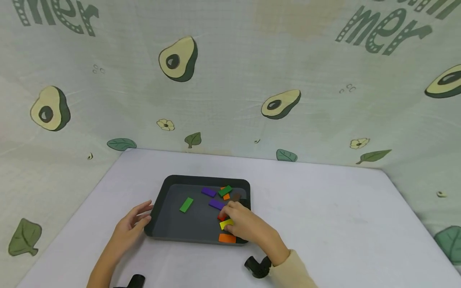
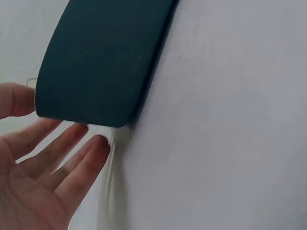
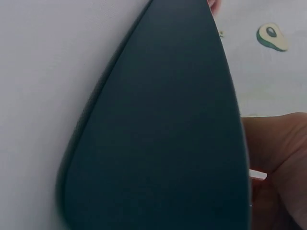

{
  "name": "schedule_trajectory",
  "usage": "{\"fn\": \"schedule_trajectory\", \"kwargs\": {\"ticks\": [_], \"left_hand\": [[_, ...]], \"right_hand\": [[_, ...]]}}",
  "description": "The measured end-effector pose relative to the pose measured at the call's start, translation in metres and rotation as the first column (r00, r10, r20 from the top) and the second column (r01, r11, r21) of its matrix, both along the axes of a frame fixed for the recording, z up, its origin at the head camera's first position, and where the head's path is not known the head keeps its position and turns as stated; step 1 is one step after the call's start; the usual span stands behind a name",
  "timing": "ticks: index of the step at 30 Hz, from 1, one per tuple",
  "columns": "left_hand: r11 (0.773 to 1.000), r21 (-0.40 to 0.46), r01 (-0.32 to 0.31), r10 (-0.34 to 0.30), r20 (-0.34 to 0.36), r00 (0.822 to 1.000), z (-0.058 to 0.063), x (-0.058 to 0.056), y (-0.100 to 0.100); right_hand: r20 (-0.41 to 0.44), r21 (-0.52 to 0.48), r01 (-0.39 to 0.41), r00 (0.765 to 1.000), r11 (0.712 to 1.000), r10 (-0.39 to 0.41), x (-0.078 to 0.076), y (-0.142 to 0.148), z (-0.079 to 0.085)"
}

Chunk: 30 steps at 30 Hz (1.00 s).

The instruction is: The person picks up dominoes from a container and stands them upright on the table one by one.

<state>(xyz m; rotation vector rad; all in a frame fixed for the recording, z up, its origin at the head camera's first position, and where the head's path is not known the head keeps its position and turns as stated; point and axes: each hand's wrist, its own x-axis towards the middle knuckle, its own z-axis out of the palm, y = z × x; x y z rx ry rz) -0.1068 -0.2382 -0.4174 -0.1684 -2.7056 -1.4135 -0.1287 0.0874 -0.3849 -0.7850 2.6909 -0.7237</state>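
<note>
A dark grey tray lies on the white table. My left hand is at its left rim, fingers extended; in the left wrist view the thumb and fingertips meet the tray's edge. Over the right side of the tray, my right hand bends its fingers and pinches a yellow block. A red block shows partly beneath the index finger. Close by lie an orange block and a purple block. In the right wrist view the tray wall hides the fingertips.
Farther back in the tray are another purple block, a dark green block over an orange one, and a brown block. A light green block lies left of them. A patterned cloth hangs behind the table.
</note>
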Motion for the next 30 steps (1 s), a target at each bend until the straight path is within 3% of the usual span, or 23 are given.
{"fn": "schedule_trajectory", "kwargs": {"ticks": [4,8,11,14,22,30], "left_hand": [[0.999,0.034,0.018,-0.022,0.119,0.993,-0.002,0.002,-0.005],[0.99,0.133,0.051,-0.075,0.179,0.981,-0.007,0.005,-0.011],[0.966,0.238,0.097,-0.142,0.178,0.974,-0.01,0.007,-0.016],[0.95,0.287,0.126,-0.179,0.168,0.969,-0.013,0.008,-0.019],[0.919,0.39,0.059,-0.163,0.24,0.957,-0.019,0.006,-0.018],[0.904,0.423,0.059,-0.167,0.224,0.96,-0.024,0.003,-0.021]], "right_hand": [[0.005,0.03,0.0,1.0,1.0,-0.001,-0.001,-0.003,-0.001],[-0.012,0.055,-0.003,1.0,0.998,0.003,-0.002,-0.005,-0.002],[-0.024,0.073,-0.006,1.0,0.997,0.008,-0.003,-0.006,-0.004],[-0.039,0.074,-0.012,0.999,0.997,0.015,-0.004,-0.006,-0.006],[-0.091,0.084,-0.033,0.995,0.996,0.04,-0.005,-0.006,-0.009],[-0.1,0.114,-0.038,0.994,0.993,0.05,-0.003,-0.01,-0.011]]}}
